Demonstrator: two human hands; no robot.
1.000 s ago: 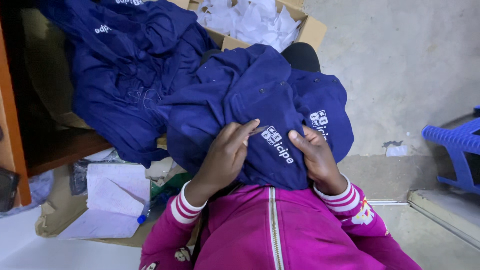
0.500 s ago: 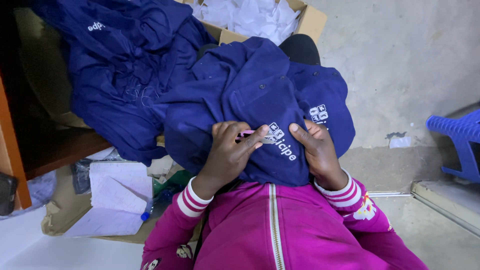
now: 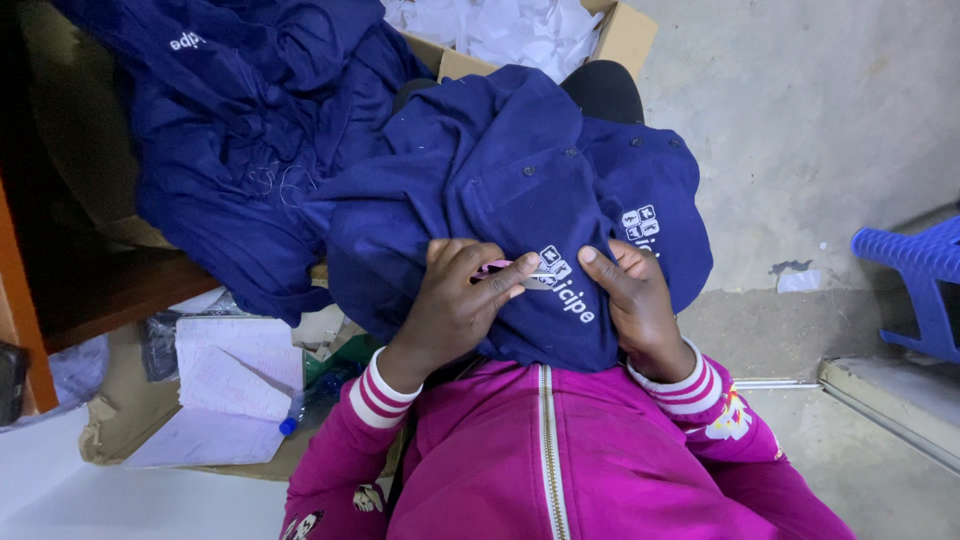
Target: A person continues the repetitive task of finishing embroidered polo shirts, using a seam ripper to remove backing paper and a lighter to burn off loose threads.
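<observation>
A navy blue polo shirt (image 3: 500,170) with buttons and a white printed logo lies bunched over my lap. My left hand (image 3: 450,305) is curled on the cloth just left of the logo and pinches a small pink tool (image 3: 497,267) whose thin tip points at the print. My right hand (image 3: 628,295) grips the fabric on the logo's right side, thumb pressed beside the white print. Both wrists come out of magenta jacket sleeves with striped cuffs.
More navy garments (image 3: 230,130) are heaped at upper left over a dark wooden shelf (image 3: 110,290). A cardboard box (image 3: 625,35) holds crumpled white paper. White sheets (image 3: 235,375) lie at lower left. A blue plastic chair (image 3: 915,280) stands on the concrete floor at right.
My left hand has gone from lying flat on the shirt to curled, now holding the pink tool against the logo. My right hand stays gripping the cloth.
</observation>
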